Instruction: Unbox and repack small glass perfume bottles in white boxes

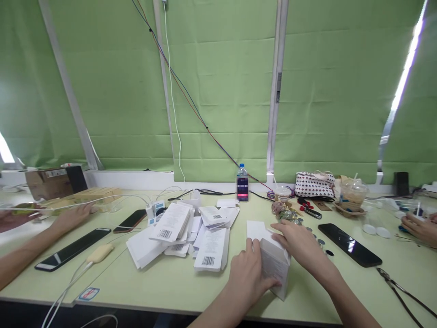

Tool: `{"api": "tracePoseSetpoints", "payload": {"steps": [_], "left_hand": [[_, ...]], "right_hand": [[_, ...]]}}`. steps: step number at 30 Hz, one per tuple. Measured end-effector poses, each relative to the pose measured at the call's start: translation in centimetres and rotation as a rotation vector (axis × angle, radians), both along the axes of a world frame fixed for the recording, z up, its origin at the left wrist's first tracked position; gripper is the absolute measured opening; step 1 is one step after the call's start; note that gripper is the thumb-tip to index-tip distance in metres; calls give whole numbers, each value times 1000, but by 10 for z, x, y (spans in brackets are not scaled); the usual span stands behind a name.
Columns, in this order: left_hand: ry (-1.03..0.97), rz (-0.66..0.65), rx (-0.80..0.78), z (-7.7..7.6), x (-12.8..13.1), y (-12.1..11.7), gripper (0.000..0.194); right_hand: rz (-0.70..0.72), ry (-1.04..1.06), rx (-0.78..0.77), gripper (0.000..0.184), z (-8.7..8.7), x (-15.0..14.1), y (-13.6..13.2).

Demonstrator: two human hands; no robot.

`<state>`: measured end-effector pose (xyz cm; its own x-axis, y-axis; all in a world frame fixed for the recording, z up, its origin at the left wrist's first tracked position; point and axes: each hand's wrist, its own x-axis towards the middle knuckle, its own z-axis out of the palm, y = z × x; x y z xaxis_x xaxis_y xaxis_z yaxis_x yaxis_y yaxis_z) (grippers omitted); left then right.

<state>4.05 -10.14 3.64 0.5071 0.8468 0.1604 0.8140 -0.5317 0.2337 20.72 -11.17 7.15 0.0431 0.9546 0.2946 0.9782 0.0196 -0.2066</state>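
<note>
While both hands fold it, a white box [276, 266] stands on the green surface [170, 282].
Left hand [247, 275] wraps the box's near side, its grip pressed on the card; right hand [298, 246] lies flat on top, fingers spread. Just left lies a pile of flat cartons [186, 234]; a black phone [353, 244] sits to the right.

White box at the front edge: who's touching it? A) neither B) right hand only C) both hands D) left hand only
C: the left hand grips the near side of the white box while the right hand rests on its top flap.
</note>
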Motion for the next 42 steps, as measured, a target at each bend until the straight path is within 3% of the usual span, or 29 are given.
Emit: {"api": "tracePoseSetpoints", "payload": {"steps": [6,10,15,20,26,30,36,42], "left_hand": [[-17,-45,29,-3,0,2,55],[-171,-177,-7,-1,-7,7,43],[-464,-297,-218,-4,-11,21,32],[-620,-356,-427,-18,-11,38,51],[-569,-281,-395,-11,-18,44,54],[-517,-246,-329,-3,-23,46,52],[-508,-258,-303,-6,-27,52,50],[-495,-235,-319,-3,-27,52,47]], "right_hand": [[71,-20,-50,32,1,1,0],[139,36,-51,37,3,0,-1],[180,115,-88,40,1,0,-2],[207,138,-93,32,-3,-3,0],[243,156,-57,32,2,-2,-10],[186,147,-41,25,5,8,-19],[212,297,-202,32,9,20,-23],[413,699,-420,51,3,13,-14]]}}
